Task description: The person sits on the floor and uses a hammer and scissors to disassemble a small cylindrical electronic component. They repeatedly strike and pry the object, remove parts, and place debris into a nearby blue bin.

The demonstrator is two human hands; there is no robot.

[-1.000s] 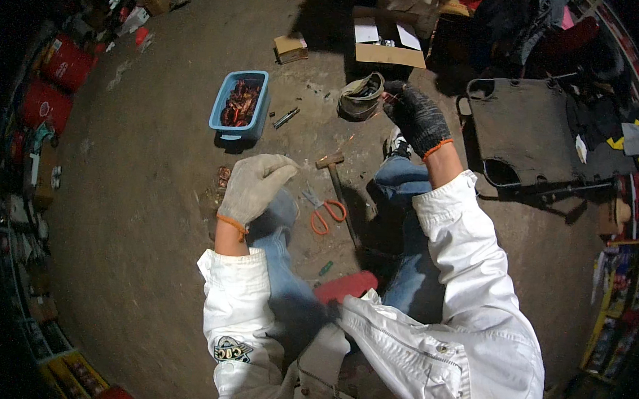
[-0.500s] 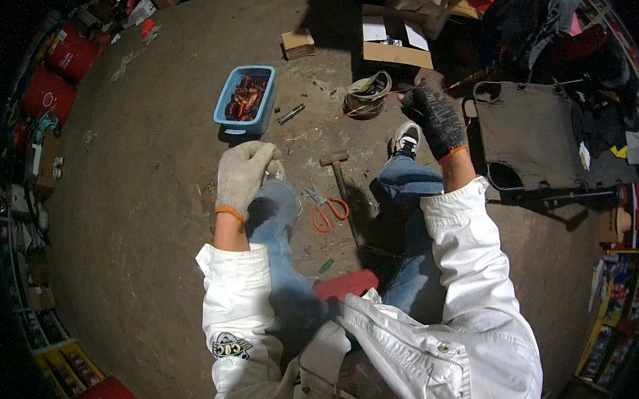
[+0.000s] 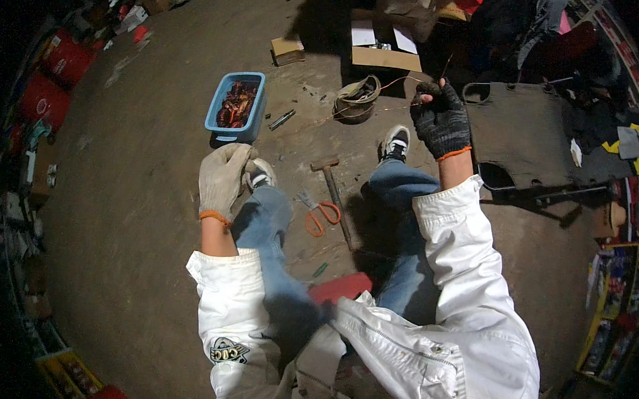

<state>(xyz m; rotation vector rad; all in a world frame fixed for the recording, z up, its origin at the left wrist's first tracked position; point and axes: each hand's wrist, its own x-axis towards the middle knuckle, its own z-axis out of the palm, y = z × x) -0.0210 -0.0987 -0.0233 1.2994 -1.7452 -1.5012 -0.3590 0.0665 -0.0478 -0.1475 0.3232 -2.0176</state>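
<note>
My right hand (image 3: 442, 125), in a dark fingerless glove with an orange cuff, is closed on a thin copper wire (image 3: 396, 81). The wire curves left from the fingers above a small round container (image 3: 357, 104) with pale cloth-like material around its rim. A second fine strand slants down and left across the floor, toward my other hand. My left hand (image 3: 223, 174) wears a beige glove and is closed above my left shoe, fingers pressed together; what they pinch is hidden. Just beyond it stands a blue plastic tub (image 3: 251, 124) holding brown and copper-coloured scrap pieces (image 3: 237, 103).
Between my legs lie a hammer (image 3: 337, 200), orange-handled scissors (image 3: 323, 218) and a small green object (image 3: 320, 269). A metal cylinder (image 3: 282, 119) rests beside the tub. Farther off are a small carton (image 3: 287, 51) and an open box (image 3: 386, 58). At right stands a dark folding seat (image 3: 521, 138).
My right hand has moved slightly right and turned, fingers now upward, with the wire's curve showing. My left hand stays closed near the tub. The whole view has shifted a little.
</note>
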